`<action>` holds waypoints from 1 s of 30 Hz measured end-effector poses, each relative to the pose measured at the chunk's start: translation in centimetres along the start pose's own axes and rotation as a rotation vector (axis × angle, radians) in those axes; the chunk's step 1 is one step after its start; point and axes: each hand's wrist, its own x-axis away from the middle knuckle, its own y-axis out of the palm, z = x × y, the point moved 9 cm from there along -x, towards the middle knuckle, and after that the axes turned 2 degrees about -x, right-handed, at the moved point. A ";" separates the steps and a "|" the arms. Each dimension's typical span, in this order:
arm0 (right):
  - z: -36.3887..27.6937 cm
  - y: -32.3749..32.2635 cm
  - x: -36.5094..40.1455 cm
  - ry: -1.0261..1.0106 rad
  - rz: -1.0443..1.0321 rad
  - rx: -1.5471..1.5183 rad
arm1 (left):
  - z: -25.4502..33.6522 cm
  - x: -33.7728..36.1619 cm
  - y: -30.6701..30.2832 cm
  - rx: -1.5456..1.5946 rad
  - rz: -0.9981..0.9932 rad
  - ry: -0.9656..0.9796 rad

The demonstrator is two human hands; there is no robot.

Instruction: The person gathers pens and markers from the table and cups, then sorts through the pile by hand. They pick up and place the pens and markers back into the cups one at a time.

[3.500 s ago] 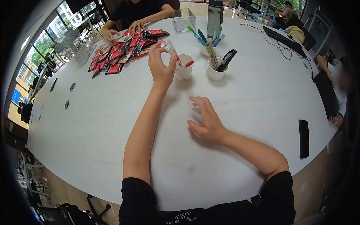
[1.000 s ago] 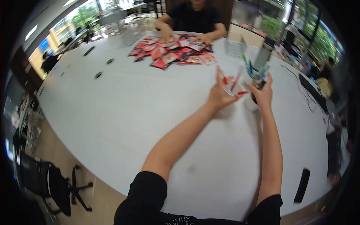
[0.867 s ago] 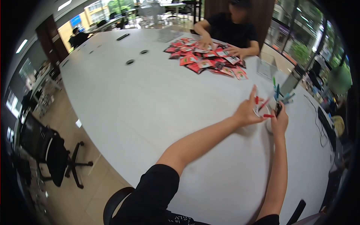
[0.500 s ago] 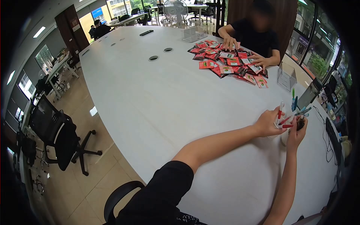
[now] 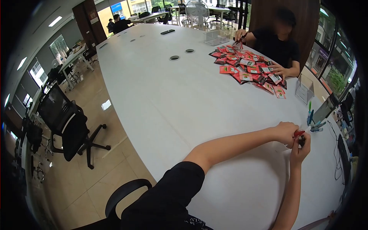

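The left hand point(image 5: 285, 132) closes on a red pen point(image 5: 299, 133) and the right hand point(image 5: 300, 150) pinches a dark object point(image 5: 302, 141), pressed together at the right of the table point(image 5: 199, 103); so crowded, either thing could slip and drop.

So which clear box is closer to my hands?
The clear box by the green pen, at the red packets' near end; the other box lies beyond them.

Red packets point(image 5: 249, 71), seated person point(image 5: 278, 44), black office chair point(image 5: 65, 122)
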 end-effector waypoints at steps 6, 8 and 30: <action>-1.4 0.3 -0.5 -0.083 -0.005 0.018 | 0.6 0.0 -1.6 -0.083 0.171 0.027; -2.2 -0.3 -0.9 -0.113 0.037 0.038 | 1.7 0.1 -2.3 -0.114 0.257 0.109; -10.0 -3.8 -5.5 0.506 -0.067 -0.484 | 10.4 5.1 -3.5 0.722 0.375 0.237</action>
